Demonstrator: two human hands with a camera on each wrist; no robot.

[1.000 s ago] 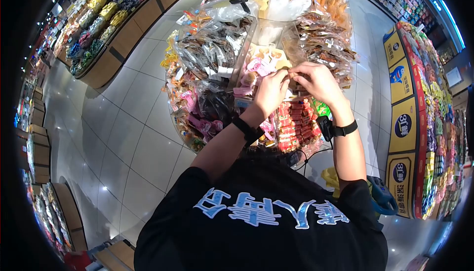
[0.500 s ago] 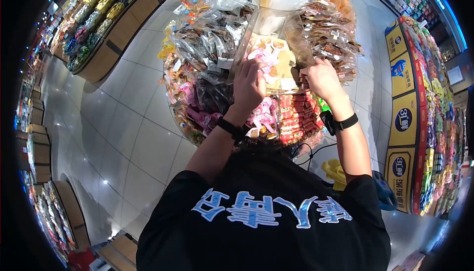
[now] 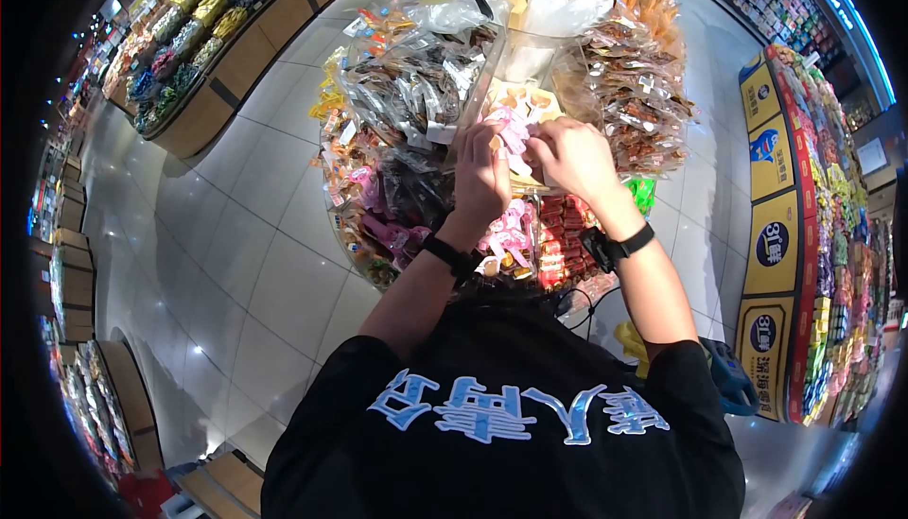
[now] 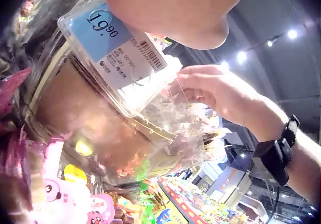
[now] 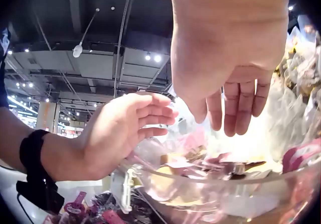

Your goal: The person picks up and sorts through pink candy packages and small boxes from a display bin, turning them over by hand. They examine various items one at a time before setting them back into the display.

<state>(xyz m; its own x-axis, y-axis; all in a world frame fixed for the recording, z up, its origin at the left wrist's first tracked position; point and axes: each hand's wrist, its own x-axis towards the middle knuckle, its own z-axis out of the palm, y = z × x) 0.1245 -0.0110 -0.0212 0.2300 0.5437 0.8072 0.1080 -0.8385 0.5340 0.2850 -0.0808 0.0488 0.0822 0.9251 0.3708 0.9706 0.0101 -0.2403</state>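
My left hand [image 3: 484, 177] is over the left side of a clear bin [image 5: 235, 189], its fingers bent loosely inward in the right wrist view. Across from it, my right hand [image 3: 579, 158] reaches over the bin from the right, with fingers [image 5: 230, 108] pointing down and no object visible between them. Pink-and-white packets [image 3: 513, 131] lie in the bin between the two hands, on a yellowish bottom. A price tag [image 4: 115, 58] reading 19.90 hangs at the bin's front, close below my left hand.
Bagged snacks [image 3: 416, 75] fill the bin to the left, and dark bagged snacks [image 3: 634, 94] stand on the right. Red-wrapped sticks [image 3: 565, 235] and pink character packets [image 3: 511, 231] sit in front. Shelving with yellow panels [image 3: 768, 240] stands across the right aisle.
The hands were together over the bin's right side, then parted. My left hand moved to the left side; my right hand went to the right edge and came back inward toward the pink packets.
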